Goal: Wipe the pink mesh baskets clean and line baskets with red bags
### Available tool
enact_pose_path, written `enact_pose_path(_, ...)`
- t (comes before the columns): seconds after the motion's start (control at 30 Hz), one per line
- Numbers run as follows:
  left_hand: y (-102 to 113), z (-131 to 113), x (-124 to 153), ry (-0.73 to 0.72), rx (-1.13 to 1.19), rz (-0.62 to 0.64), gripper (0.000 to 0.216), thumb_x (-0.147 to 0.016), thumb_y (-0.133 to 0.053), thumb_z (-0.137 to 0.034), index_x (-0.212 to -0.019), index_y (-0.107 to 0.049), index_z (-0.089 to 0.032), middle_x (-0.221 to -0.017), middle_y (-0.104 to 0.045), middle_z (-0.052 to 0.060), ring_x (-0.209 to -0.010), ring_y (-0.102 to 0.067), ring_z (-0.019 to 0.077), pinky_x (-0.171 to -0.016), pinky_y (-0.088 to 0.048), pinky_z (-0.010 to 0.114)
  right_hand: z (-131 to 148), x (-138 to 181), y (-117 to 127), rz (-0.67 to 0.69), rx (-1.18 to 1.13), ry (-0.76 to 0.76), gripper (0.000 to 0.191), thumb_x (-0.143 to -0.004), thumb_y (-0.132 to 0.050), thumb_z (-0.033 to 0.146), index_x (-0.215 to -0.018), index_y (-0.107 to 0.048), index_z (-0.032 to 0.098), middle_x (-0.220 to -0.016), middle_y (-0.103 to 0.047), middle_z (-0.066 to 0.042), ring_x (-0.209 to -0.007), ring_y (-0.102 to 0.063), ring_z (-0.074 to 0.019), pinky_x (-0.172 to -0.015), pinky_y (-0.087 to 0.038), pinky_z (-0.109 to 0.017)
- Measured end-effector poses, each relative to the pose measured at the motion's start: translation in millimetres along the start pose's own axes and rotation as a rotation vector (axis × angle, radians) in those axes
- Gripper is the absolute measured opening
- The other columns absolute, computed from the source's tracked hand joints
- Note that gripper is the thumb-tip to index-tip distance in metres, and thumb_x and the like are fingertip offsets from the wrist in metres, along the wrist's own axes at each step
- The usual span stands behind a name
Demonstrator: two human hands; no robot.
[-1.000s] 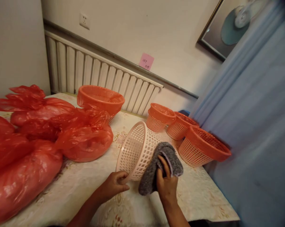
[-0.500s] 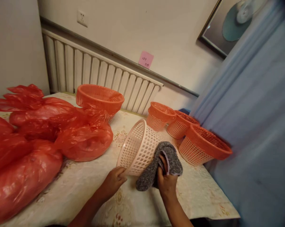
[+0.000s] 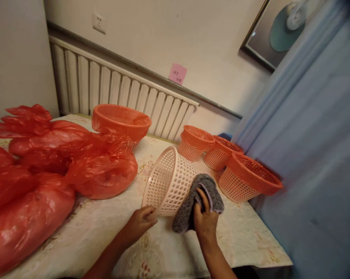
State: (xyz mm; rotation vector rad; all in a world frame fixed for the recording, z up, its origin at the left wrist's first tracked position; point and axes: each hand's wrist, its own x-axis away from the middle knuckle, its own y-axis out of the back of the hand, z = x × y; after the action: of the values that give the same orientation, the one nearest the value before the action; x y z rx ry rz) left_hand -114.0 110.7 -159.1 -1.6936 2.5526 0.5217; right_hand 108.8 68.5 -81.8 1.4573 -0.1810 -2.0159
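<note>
Head cam view: the right hand [image 3: 205, 224] has its fingers bunched tight around a fuzzy grey cloth [image 3: 189, 205]. It's pressing the cloth against a pale pink perforated plastic basket [image 3: 166, 182] lying on its side mid-table. The left hand [image 3: 140, 223] has fingers curled against the basket's rim, can't tell if it's gripping. Three orange-rimmed mesh baskets [image 3: 250, 178] stand just behind on the floral tablecloth [image 3: 244, 244], and crumpled red plastic bags [image 3: 102, 170] are piled to the left.
</note>
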Motion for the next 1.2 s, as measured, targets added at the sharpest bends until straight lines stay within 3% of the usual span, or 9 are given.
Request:
enact_pose_path(0.13,1.1,-1.1,-0.4,-0.010,0.071,0.003,0.023,-0.075,-0.060,-0.037,-0.067,-0.059,-0.015,-0.067,-0.056,-0.002,-0.070,-0.050,0.0156,-0.065,-0.042,0.024,44.4,4.4,-12.1,0.160,-0.057,0.333,0.042,-0.084,-0.047,0.014,-0.123,-0.058,0.025,-0.122,-0.062,-0.006,-0.117,-0.055,-0.0234,-0.104,-0.039,-0.046)
enact_pose_path(0.23,2.9,-1.7,-1.3,0.007,0.141,0.014,0.024,-0.076,-0.060,-0.039,-0.071,-0.061,-0.015,-0.069,-0.059,-0.001,-0.072,-0.052,0.0169,-0.067,-0.043,0.025,50.7,4.9,-18.8,0.168,-0.036,0.378,0.044,-0.084,-0.048,0.014,-0.126,-0.056,0.024,-0.121,-0.063,-0.006,-0.118,-0.054,-0.0243,-0.106,-0.037,-0.047)
enact_pose_path(0.33,4.5,-2.1,-1.6,0.032,0.166,0.021,0.025,-0.076,-0.061,-0.040,-0.078,-0.064,-0.015,-0.074,-0.062,0.000,-0.076,-0.055,0.0185,-0.070,-0.044,0.027,34.3,2.8,-19.9,0.103,-0.013,0.302,0.039,-0.085,-0.046,0.015,-0.121,-0.060,0.021,-0.117,-0.065,-0.007,-0.117,-0.054,-0.0237,-0.107,-0.035,-0.048)
enact_pose_path(0.47,4.0,0.7,-1.6,0.020,0.142,0.008,0.021,-0.077,-0.060,-0.036,-0.080,-0.064,-0.015,-0.076,-0.063,0.000,-0.076,-0.056,0.0183,-0.071,-0.044,0.027,-7.6,4.9,-9.0,0.003,0.022,0.138,0.034,-0.084,-0.045,0.019,-0.111,-0.065,0.017,-0.116,-0.064,-0.010,-0.117,-0.053,-0.0250,-0.107,-0.032,-0.051)
enact_pose_path(0.63,1.3,8.7,-4.3,-0.016,-0.089,-0.102,0.018,-0.078,-0.056,-0.032,-0.083,-0.065,-0.017,-0.085,-0.066,0.004,-0.083,-0.059,0.0209,-0.079,-0.045,0.031,-60.0,16.6,10.1,-0.082,0.105,-0.157,0.041,-0.081,-0.042,0.028,-0.113,-0.064,0.014,-0.120,-0.061,-0.014,-0.116,-0.053,-0.0281,-0.102,-0.036,-0.052)
enact_pose_path(0.73,-0.7,11.5,-6.2,-0.029,-0.167,-0.125,0.023,-0.082,-0.050,-0.034,-0.078,-0.065,-0.018,-0.081,-0.065,0.004,-0.081,-0.059,0.0209,-0.078,-0.045,0.031,-71.7,17.4,13.7,-0.088,0.106,-0.268,0.044,-0.078,-0.042,0.029,-0.113,-0.064,0.013,-0.119,-0.062,-0.016,-0.111,-0.055,-0.0285,-0.099,-0.040,-0.051)
enact_pose_path(0.87,-3.1,8.4,-4.5,-0.060,-0.164,-0.077,0.021,-0.082,-0.051,-0.033,-0.074,-0.064,-0.018,-0.075,-0.062,0.002,-0.075,-0.057,0.0183,-0.073,-0.045,0.028,-50.7,8.0,7.9,-0.042,0.062,-0.252,0.043,-0.077,-0.043,0.026,-0.114,-0.064,0.017,-0.118,-0.063,-0.013,-0.110,-0.056,-0.0267,-0.099,-0.041,-0.050)
enact_pose_path(1.07,-5.9,-7.1,2.6,-0.096,-0.076,0.025,0.016,-0.080,-0.059,-0.031,-0.079,-0.064,-0.016,-0.079,-0.063,0.000,-0.077,-0.056,0.0161,-0.071,-0.043,0.024,22.4,6.5,-1.5,0.089,-0.054,0.151,0.039,-0.084,-0.044,0.016,-0.119,-0.061,0.024,-0.122,-0.062,-0.006,-0.117,-0.054,-0.0220,-0.102,-0.041,-0.046)
enact_pose_path(1.2,-7.7,-7.6,4.1,-0.107,-0.043,0.045,0.017,-0.081,-0.058,-0.030,-0.079,-0.067,-0.015,-0.079,-0.066,0.001,-0.077,-0.058,0.0165,-0.070,-0.044,0.024,41.8,13.5,-8.3,0.154,-0.075,0.308,0.041,-0.085,-0.046,0.013,-0.122,-0.058,0.023,-0.119,-0.064,-0.006,-0.115,-0.056,-0.0212,-0.101,-0.043,-0.041)
